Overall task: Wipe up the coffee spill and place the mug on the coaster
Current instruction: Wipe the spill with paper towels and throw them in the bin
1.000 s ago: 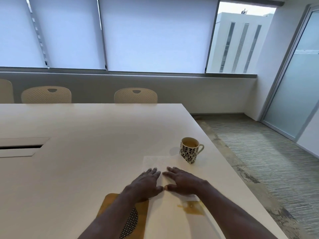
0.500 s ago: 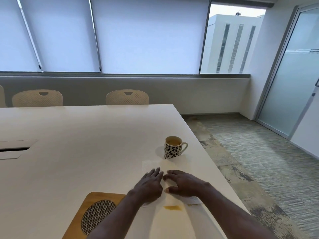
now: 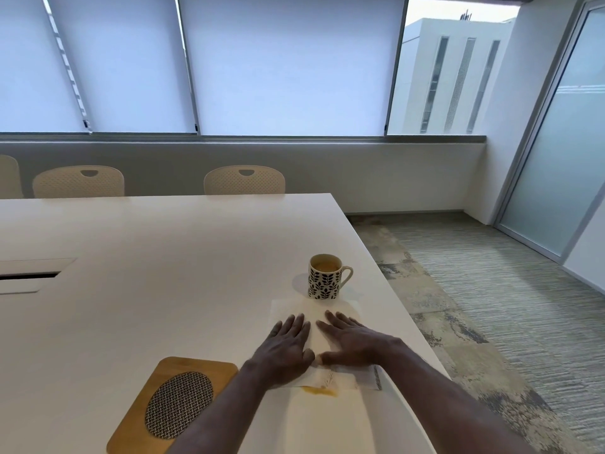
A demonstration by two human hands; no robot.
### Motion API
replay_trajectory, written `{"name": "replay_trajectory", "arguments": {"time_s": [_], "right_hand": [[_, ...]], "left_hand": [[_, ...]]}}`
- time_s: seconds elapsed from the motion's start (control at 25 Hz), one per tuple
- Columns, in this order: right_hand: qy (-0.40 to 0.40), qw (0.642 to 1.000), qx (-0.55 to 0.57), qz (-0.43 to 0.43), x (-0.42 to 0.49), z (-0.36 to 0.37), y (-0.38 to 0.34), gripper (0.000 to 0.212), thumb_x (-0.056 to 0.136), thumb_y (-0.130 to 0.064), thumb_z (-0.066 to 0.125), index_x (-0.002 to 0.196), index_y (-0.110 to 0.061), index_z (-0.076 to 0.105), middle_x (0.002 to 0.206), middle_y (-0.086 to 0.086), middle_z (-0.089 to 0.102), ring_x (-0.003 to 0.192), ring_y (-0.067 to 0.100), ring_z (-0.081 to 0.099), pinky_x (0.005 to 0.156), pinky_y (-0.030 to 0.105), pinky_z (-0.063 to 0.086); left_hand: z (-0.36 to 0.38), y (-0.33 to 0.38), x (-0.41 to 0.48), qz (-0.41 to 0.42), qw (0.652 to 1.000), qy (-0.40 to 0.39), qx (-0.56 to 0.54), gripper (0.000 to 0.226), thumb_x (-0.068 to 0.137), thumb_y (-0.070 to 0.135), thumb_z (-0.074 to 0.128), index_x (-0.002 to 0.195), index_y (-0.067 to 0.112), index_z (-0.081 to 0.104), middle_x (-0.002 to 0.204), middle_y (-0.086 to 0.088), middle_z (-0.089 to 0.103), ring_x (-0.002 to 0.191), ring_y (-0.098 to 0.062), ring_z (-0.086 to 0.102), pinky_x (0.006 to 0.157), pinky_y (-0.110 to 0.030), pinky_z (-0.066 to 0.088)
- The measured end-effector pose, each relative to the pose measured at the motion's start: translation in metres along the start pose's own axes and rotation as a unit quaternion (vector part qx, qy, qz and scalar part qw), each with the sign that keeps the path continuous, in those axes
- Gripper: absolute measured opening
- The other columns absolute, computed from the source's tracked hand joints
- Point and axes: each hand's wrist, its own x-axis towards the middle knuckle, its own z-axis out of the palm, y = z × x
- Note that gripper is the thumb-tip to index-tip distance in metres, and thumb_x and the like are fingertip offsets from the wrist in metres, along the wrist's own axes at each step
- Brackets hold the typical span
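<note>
**A:** How far along is the wiping?

**B:** About midway, I'd judge. The left hand (image 3: 288, 347) and right hand (image 3: 352, 342) lie flat with straight fingers at lower centre of the frame. They press a paper towel (image 3: 296, 308) onto the worktop (image 3: 147, 257) and grip nothing. A brown coffee spill (image 3: 319, 391) shows at the towel's lower edge, not yet mopped.

**A:** And the mug?

**B:** The mug (image 3: 324, 278) stands upright just above the towel, well apart from the coaster (image 3: 173, 401) at lower left. That step is not yet done.
</note>
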Motion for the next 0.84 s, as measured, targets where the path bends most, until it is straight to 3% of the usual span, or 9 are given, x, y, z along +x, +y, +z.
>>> {"name": "replay_trajectory", "arguments": {"time_s": [0.24,0.52,0.72,0.84], "right_hand": [[-0.011,1.000,0.006,-0.003,-0.007,0.005,-0.004,0.102,0.073,-0.089,0.029,0.153,-0.037,-0.007,0.162,-0.004,-0.020,0.149,0.017,-0.018,0.122,0.041,-0.003],[-0.037,0.998,0.046,-0.026,-0.027,0.013,-0.006,0.069,0.093,-0.064,0.030,0.151,-0.044,-0.003,0.162,-0.005,-0.019,0.148,0.015,-0.020,0.120,0.042,-0.008],[-0.041,0.998,-0.023,-0.036,-0.034,0.026,-0.015,0.095,0.078,-0.081,0.039,0.147,-0.046,-0.017,0.156,-0.005,-0.033,0.143,0.018,-0.032,0.119,0.042,-0.012],[-0.026,0.997,-0.051,-0.048,-0.036,0.032,-0.015,0.096,0.077,-0.085,0.031,0.144,-0.046,-0.025,0.155,-0.003,-0.037,0.141,0.019,-0.035,0.117,0.040,-0.016]], "left_hand": [[0.007,0.001,-0.011,0.006,1.000,0.000,-0.007,0.070,0.097,0.054,0.016,0.155,0.022,-0.007,0.164,-0.002,-0.015,0.149,-0.013,-0.016,0.119,-0.032,-0.008],[-0.006,0.004,-0.033,0.034,0.992,-0.093,-0.078,0.082,0.092,0.059,0.031,0.155,0.024,-0.010,0.164,0.000,-0.017,0.149,-0.012,-0.018,0.116,-0.030,-0.009],[-0.003,0.008,-0.047,0.049,0.992,-0.105,-0.049,0.106,0.082,0.077,0.040,0.154,0.022,-0.014,0.160,0.002,-0.025,0.146,-0.013,-0.024,0.115,-0.030,-0.013],[0.004,0.007,-0.048,0.051,0.995,-0.084,-0.026,0.110,0.079,0.081,0.041,0.153,0.022,-0.014,0.160,0.003,-0.024,0.144,-0.010,-0.026,0.114,-0.029,-0.014]]}}
